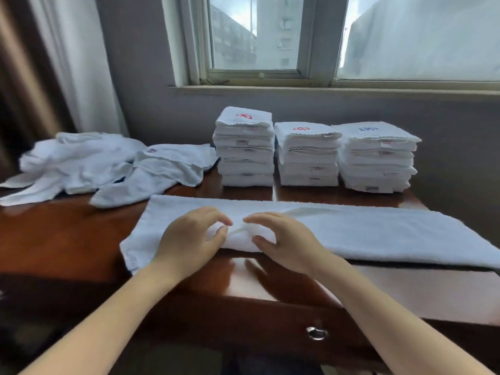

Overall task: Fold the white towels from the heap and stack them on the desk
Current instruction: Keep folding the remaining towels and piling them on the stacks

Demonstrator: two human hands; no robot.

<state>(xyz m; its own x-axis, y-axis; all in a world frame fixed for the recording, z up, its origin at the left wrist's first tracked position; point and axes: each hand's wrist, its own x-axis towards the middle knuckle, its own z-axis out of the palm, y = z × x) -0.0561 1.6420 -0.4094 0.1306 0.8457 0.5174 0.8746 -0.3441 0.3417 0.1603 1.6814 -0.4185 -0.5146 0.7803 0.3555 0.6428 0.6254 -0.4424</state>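
Note:
A long white towel [378, 231], folded into a strip, lies across the front of the brown desk [67, 239]. My left hand [189, 239] and my right hand [284, 239] meet over its middle, fingers curled, pinching up a small ridge of cloth between thumb and fingers. A heap of loose white towels [102, 163] lies at the back left. Three stacks of folded towels stand at the back: left stack [244, 147], middle stack [308, 155], right stack [376, 158].
The wall and window sill [324, 89] run right behind the stacks. A curtain [67, 63] hangs at the left. A drawer with a metal ring pull [316, 332] sits below the desk's front edge. The towel's right end overhangs the desk.

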